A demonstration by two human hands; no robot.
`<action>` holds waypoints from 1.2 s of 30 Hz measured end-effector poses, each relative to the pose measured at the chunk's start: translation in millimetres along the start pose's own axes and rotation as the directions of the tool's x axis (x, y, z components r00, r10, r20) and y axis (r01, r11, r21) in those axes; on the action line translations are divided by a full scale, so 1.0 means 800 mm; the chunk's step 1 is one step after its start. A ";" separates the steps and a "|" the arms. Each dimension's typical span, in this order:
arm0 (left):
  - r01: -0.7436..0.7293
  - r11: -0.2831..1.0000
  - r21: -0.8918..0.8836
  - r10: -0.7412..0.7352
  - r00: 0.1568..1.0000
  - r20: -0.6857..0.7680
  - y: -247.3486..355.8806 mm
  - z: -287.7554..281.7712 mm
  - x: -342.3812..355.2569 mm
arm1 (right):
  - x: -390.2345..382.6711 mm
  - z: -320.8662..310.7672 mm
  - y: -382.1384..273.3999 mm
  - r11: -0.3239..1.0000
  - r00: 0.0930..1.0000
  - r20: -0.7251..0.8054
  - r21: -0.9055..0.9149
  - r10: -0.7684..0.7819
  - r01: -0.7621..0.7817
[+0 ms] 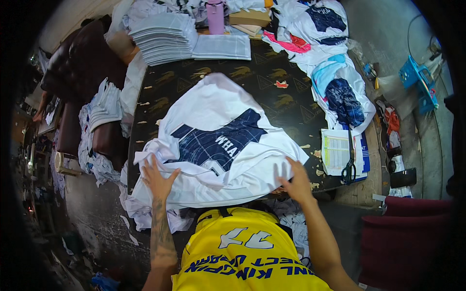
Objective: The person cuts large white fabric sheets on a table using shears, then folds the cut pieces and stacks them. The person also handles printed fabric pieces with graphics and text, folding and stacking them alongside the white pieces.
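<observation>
A white shirt (pixel 213 104) with a dark navy patterned panel (pixel 213 140) and white lettering lies loosely bunched on the black table, its near edge hanging toward me. My left hand (pixel 158 180) rests on its near left part, fingers stretched and thumb spread apart. At the near right edge, my right hand (pixel 295 183) touches the white cloth, slightly blurred, with thumb and fingers apart. The cloth between both hands is wrinkled, and folds hide part of the panel.
Neatly stacked folded white garments (pixel 162 39) sit at the table's far left, beside a pink bottle (pixel 215 17). More shirts (pixel 342 97) pile along the right side. Black scissors (pixel 348 170) lie on papers (pixel 336 150). A maroon chair (pixel 407 242) stands at lower right.
</observation>
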State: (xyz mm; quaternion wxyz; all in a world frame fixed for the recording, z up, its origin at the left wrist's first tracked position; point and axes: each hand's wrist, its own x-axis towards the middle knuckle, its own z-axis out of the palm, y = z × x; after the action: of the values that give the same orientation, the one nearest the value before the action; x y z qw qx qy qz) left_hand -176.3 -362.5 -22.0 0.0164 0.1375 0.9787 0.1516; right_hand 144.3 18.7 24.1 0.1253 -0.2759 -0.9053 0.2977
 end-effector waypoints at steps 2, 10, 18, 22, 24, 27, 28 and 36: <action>0.027 0.954 0.300 -0.080 0.983 0.165 0.057 0.031 0.024 | 0.003 0.043 -0.003 0.997 0.995 0.095 -0.077 0.029 -0.022; -0.559 0.725 -0.403 0.652 0.745 0.139 0.266 0.097 -0.011 | 0.143 0.016 0.051 0.989 0.980 0.152 0.087 -0.131 0.119; -0.439 0.843 -0.311 0.525 0.799 0.294 0.334 0.128 0.002 | 0.313 -0.275 0.279 0.817 0.651 -0.572 0.060 0.499 -0.574; -0.386 0.696 -0.606 0.500 0.866 0.023 0.369 0.101 0.041 | 0.292 -0.223 0.146 0.994 0.956 -0.284 0.104 0.070 -0.042; -0.029 0.303 -0.953 0.318 0.945 0.072 0.392 0.085 0.045 | 0.256 -0.160 0.058 0.941 0.984 0.044 0.302 -0.174 0.153; 0.503 0.051 -0.863 0.030 0.863 0.505 0.430 0.063 0.047 | 0.227 -0.101 0.019 0.575 0.826 0.312 0.818 -0.469 0.018; 0.478 0.146 -0.866 0.074 0.868 0.491 0.439 0.053 0.043 | 0.232 -0.097 0.036 0.581 0.907 0.248 0.814 -0.341 -0.004; 0.584 -0.214 -0.783 0.133 0.812 0.569 0.493 -0.007 0.026 | 0.394 -0.245 0.311 0.785 0.533 -0.649 0.165 0.543 -0.598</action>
State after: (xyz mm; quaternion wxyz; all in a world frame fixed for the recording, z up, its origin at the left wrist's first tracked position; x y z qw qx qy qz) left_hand -92.4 3.3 102.3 0.3751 -0.0866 0.4765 0.7904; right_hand 69.6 458.3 48.0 0.3249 -0.6474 -0.6687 0.1679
